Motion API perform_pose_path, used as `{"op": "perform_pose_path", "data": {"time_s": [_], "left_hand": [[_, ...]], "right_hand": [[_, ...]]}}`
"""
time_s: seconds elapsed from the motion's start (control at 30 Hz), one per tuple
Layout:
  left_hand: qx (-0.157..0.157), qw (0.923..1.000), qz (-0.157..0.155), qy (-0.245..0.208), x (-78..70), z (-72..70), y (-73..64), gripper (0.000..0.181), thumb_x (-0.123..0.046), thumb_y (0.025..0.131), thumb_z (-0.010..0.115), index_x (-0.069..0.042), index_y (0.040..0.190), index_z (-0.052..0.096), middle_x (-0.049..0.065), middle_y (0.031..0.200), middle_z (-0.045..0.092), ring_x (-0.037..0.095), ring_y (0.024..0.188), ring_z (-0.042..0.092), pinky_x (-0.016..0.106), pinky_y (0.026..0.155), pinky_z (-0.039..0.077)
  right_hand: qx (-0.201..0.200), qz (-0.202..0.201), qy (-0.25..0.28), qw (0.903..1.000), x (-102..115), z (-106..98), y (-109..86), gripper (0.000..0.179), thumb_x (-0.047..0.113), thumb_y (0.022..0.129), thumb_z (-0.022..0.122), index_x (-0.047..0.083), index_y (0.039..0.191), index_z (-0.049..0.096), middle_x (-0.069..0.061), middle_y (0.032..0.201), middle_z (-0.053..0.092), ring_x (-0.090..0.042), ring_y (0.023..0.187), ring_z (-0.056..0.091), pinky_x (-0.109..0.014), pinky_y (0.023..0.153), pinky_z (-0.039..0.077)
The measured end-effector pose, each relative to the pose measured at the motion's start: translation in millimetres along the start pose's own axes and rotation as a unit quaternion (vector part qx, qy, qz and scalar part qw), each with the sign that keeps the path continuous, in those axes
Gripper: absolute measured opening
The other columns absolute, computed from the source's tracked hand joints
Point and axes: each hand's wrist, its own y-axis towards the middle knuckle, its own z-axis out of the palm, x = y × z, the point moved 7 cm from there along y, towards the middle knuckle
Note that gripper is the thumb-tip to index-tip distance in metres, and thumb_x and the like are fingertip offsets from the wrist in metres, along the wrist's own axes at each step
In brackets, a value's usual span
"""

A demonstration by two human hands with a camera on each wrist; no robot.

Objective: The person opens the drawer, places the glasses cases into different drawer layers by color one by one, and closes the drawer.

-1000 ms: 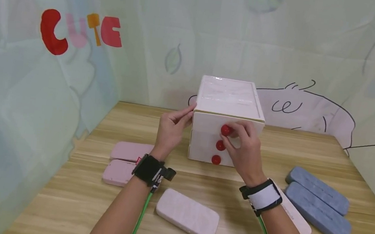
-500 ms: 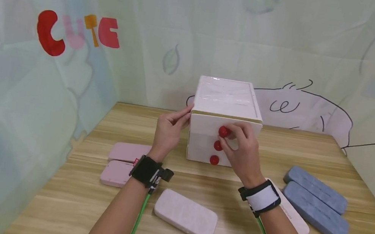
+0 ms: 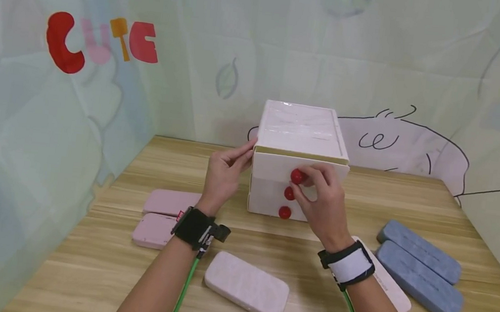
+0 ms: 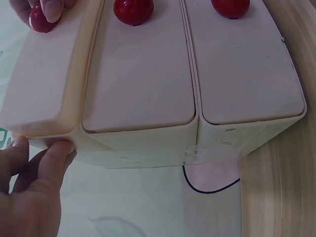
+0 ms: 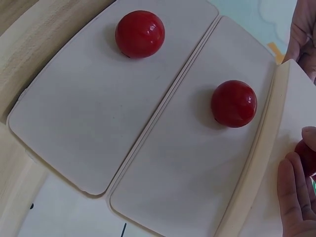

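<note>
A small white drawer box (image 3: 303,128) stands at the back, with three drawers and a round red knob on each. My right hand (image 3: 328,205) pinches the top knob (image 3: 296,176) between thumb and fingers. In the left wrist view, the top drawer (image 4: 42,84) sticks out a little past the other two fronts. My left hand (image 3: 222,178) touches the upper left side of the box, its fingertips (image 4: 61,148) right at the drawer's edge. The middle knob (image 5: 234,103) and bottom knob (image 5: 140,34) are untouched, their drawers closed.
Two pink oblong cases (image 3: 155,230) lie side by side at left, partly behind my left wrist. A pale pinkish case (image 3: 246,287) lies in front. At right are a whitish case (image 3: 389,287), partly under my right forearm, and two blue ones (image 3: 420,280). Printed cloth walls surround the table.
The top drawer has come slightly toward me with my right hand on its knob, and the gap under the box's top has widened. My left hand stays at the box's side.
</note>
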Motion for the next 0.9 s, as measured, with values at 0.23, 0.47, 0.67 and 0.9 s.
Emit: {"op": "perform_pose_path", "data": {"time_s": [0.23,0.47,0.67,0.9], "left_hand": [[0.0,0.9999,-0.006,0.008,-0.4,-1.2,-0.2,0.032,-0.006,0.099,0.062,-0.008,0.131,0.067,0.011,0.135,0.066,0.019,0.122,0.067,0.023,0.096,0.055],[0.001,0.9999,-0.011,0.012,-0.2,-0.2,-0.8,0.032,-0.006,0.1,0.062,-0.008,0.131,0.067,0.011,0.135,0.066,0.019,0.122,0.066,0.022,0.096,0.055],[-0.001,0.9998,-0.017,0.009,-0.5,0.1,-1.0,0.032,-0.006,0.1,0.062,-0.008,0.131,0.067,0.012,0.135,0.066,0.02,0.123,0.066,0.022,0.096,0.055],[-0.003,0.9997,-0.019,0.013,0.5,-0.4,-1.0,0.032,-0.007,0.1,0.062,-0.009,0.131,0.067,0.011,0.135,0.066,0.02,0.123,0.066,0.022,0.095,0.055]], "right_hand": [[0.003,-0.003,-0.004,1.0,1.3,-1.4,0.2,0.045,0.005,0.08,0.086,0.002,0.121,0.066,-0.014,0.113,0.06,-0.023,0.093,0.068,-0.037,0.083,0.063],[0.012,-0.004,-0.006,0.9999,3.2,-3.4,0.2,0.045,0.005,0.08,0.086,0.002,0.12,0.066,-0.014,0.113,0.061,-0.023,0.093,0.068,-0.036,0.084,0.063],[0.015,-0.007,-0.009,0.9998,4.4,-5.3,1.6,0.046,0.005,0.078,0.087,0.002,0.119,0.067,-0.013,0.113,0.062,-0.022,0.093,0.069,-0.035,0.084,0.063],[0.028,-0.006,-0.007,0.9996,6.1,-6.4,2.2,0.046,0.004,0.077,0.088,0.002,0.118,0.067,-0.012,0.112,0.062,-0.021,0.092,0.069,-0.034,0.083,0.063]]}}
